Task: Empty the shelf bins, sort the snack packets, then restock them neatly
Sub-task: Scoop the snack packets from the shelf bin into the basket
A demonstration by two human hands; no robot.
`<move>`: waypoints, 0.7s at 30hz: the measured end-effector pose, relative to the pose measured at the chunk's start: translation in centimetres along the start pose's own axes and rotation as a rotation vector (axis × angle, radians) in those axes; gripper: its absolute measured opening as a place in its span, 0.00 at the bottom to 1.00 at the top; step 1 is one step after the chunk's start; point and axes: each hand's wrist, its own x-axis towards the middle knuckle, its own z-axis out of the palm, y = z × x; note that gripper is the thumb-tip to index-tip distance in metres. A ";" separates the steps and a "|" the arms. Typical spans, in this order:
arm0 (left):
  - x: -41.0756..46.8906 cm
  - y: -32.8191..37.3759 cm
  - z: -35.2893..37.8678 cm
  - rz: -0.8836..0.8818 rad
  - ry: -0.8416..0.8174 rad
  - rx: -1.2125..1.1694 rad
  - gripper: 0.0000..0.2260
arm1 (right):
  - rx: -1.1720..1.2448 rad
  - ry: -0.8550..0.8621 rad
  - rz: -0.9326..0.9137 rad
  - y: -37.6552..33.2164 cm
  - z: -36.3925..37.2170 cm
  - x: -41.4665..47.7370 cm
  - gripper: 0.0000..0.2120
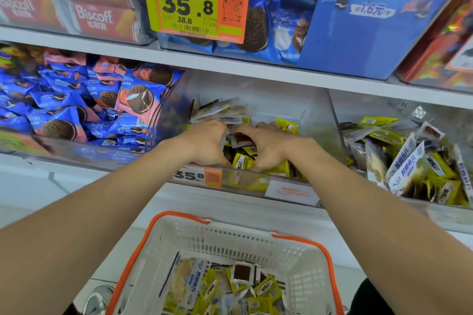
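Both my hands reach into the middle clear shelf bin (256, 188). My left hand (206, 143) is closed around a bunch of grey and yellow snack packets (220, 111) that stick up behind its fingers. My right hand (268, 147) cups more yellow and brown packets (243, 158) in the same bin, its fingers curled over them. The two hands almost touch. Below them a white basket with orange rim (151, 233) holds several yellow, white and brown packets (230, 286).
The left bin (76, 151) is full of blue and pink cookie packets. The right bin (335, 120) holds mixed yellow and white packets (409, 161). The shelf above carries Biscoff boxes (94, 15), blue cookie packs and a yellow 35.8 price tag (189, 2).
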 end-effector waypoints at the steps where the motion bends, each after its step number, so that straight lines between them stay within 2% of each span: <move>1: 0.0 0.0 0.0 0.005 0.020 -0.015 0.23 | 0.015 0.045 -0.025 0.2 0.1 0.0 0.56; 3: -0.2 0.0 0.1 0.032 0.040 -0.022 0.30 | 0.036 0.109 -0.057 0.7 0.2 -0.1 0.46; 5: -0.5 0.1 0.2 0.077 0.066 -0.044 0.33 | 0.059 0.174 -0.075 1.0 0.6 -0.5 0.41; 8: -0.7 -0.2 0.2 0.139 0.081 -0.145 0.34 | 0.113 0.301 -0.153 1.5 0.3 -1.4 0.31; 10: -0.7 -0.2 0.3 0.173 0.123 -0.205 0.28 | 0.189 0.420 -0.201 1.6 -0.5 -2.4 0.23; 13: -0.9 0.2 0.5 0.227 0.246 -0.356 0.20 | 0.343 0.570 -0.273 1.2 -1.4 -4.9 0.23; 16: -1.9 0.5 0.2 0.237 0.362 -0.459 0.12 | 0.378 0.681 -0.311 0.1 -1.2 -7.3 0.24; 21: -6.0 2.1 -1.5 0.304 0.419 -0.692 0.09 | 0.425 0.878 -0.425 -2.3 -0.9 -11.8 0.28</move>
